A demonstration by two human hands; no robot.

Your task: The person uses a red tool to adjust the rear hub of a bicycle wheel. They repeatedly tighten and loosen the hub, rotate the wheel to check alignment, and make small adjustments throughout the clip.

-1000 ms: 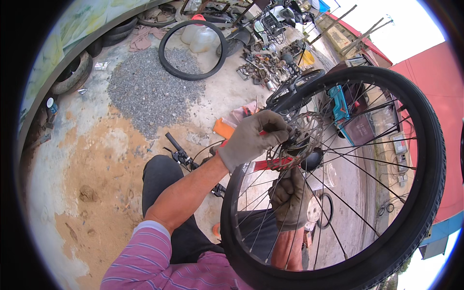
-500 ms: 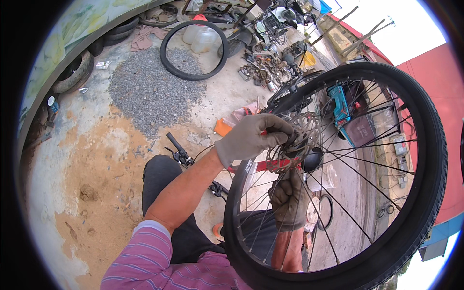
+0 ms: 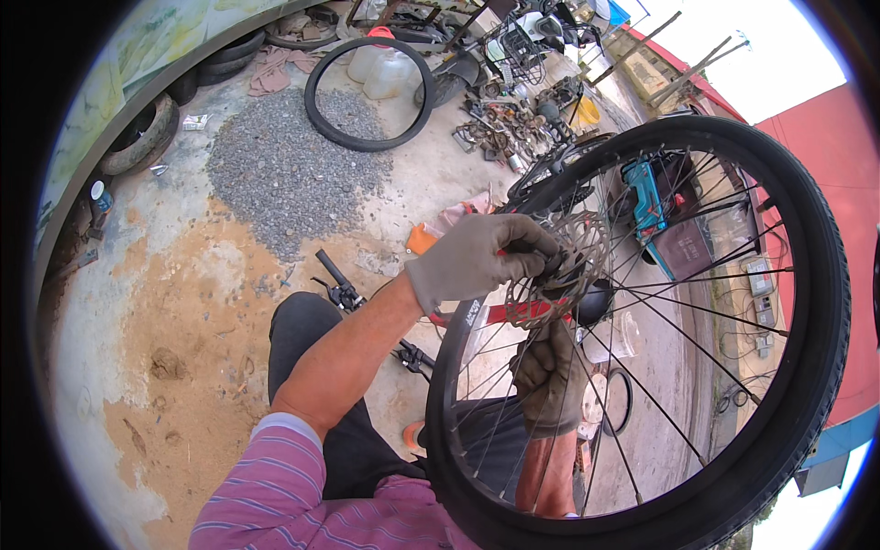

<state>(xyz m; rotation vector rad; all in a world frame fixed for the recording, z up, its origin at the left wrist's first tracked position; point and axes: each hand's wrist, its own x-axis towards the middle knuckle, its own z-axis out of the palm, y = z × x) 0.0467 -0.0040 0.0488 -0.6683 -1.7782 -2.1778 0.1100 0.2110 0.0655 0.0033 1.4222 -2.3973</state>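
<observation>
A bicycle wheel (image 3: 832, 302) with a black tyre and dark spokes stands tilted in front of me on the right. Its hub carries a perforated metal brake disc (image 3: 598, 240). My left hand (image 3: 467, 261), in a grey glove, pinches the dark end of the hub at the disc's centre. Behind the spokes, below the hub, my gloved right hand (image 3: 550, 380) has its fingers curled; what they hold is hidden. A red bicycle frame part (image 3: 513, 313) passes behind the disc, and black handlebars (image 3: 341, 291) lie lower, beyond my left forearm.
A loose tyre (image 3: 312, 101) rests on a gravel patch (image 3: 275, 174), beside a translucent jug (image 3: 390, 75). Metal parts (image 3: 513, 128) are heaped at the back. Old tyres (image 3: 142, 137) line the left wall. Beyond the wheel are a teal-and-dark box (image 3: 683, 247) and a white bucket (image 3: 619, 337).
Almost nothing differs. My left hand stays at the hub and my right hand behind the spokes; the view has shifted very slightly.
</observation>
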